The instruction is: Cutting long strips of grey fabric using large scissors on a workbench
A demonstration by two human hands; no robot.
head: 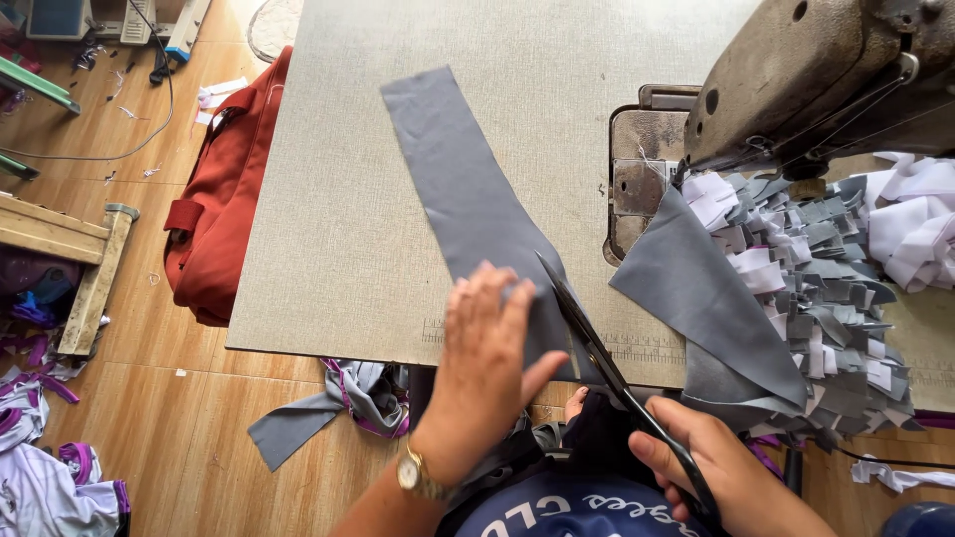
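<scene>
— Right hand [721, 467], nearest us, is closed through the handles of the black scissors [607, 363], blades parted at the near end of the grey fabric strip [468, 194].

— And the left hand [487, 348]?

— Spread flat on that strip, gripping nothing, fingers just beside the blade; a nick looks possible.

— The strip itself?

— Lying on the worktop [328, 229], left of the sewing machine [816, 70]. Loose cloth could skew the cut.
</scene>
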